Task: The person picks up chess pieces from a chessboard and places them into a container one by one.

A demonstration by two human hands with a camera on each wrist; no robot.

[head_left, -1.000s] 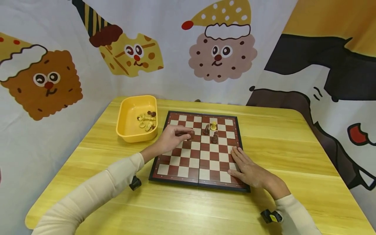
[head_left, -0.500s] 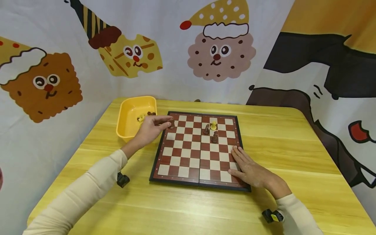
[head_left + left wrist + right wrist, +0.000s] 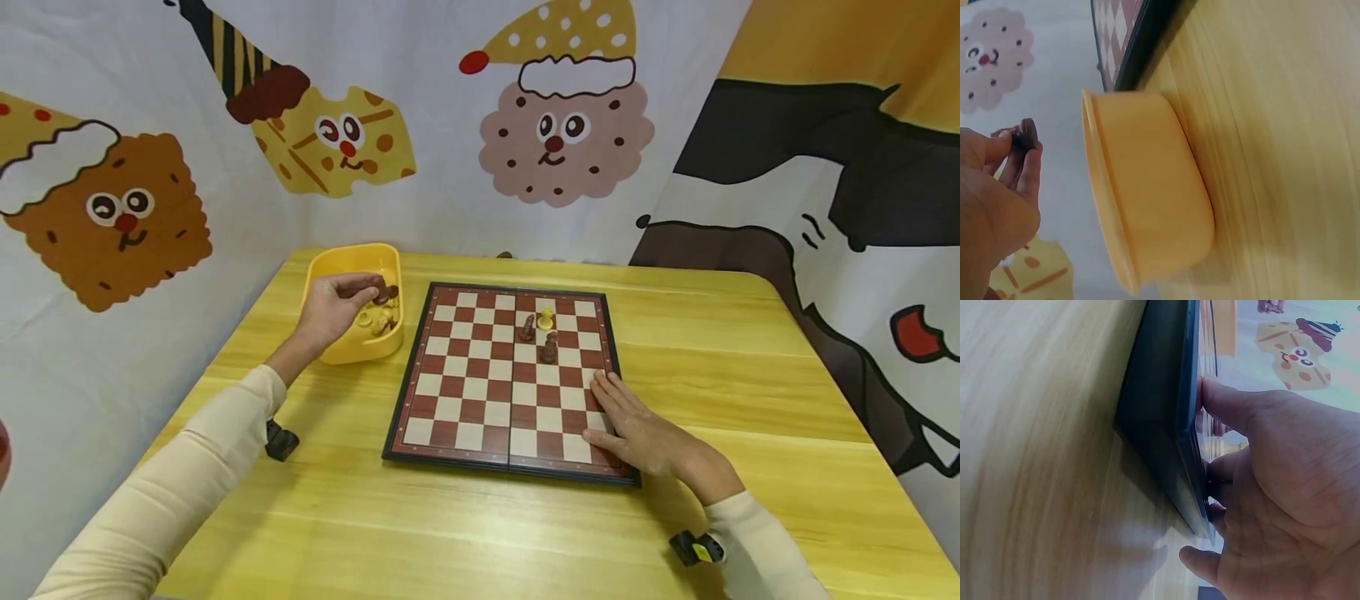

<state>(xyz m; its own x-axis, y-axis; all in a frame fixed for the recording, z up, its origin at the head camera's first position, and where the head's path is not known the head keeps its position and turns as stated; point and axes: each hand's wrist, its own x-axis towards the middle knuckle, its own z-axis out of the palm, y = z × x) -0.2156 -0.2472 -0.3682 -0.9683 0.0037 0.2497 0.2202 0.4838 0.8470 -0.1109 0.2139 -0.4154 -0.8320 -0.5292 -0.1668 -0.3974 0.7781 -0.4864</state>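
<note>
Over the yellow bin [image 3: 363, 352], my left hand [image 3: 328, 308] pinches a dark brown chess piece [image 3: 1027, 134] between thumb and fingers. The left wrist view has that piece above the level of the bin's rim. My right hand [image 3: 641, 437] rests with extended fingers on the right edge of the folding chessboard [image 3: 472, 435]. Two brown chess pieces stand on the board's far right half, one a brown piece [image 3: 527, 327] and one a taller brown piece [image 3: 548, 348]. Beside them is a yellow chess piece [image 3: 545, 319].
Several yellow chess pieces [image 3: 381, 322] and some brown ones lie inside the bin, partly behind my left hand. The bin stands left of the board on a wooden table [image 3: 420, 525]. A cartoon-printed cloth [image 3: 435, 217] hangs behind the table.
My left hand has carried the brown chess piece from the board's left half leftward to over the bin. My right hand has stayed on the board's edge.
</note>
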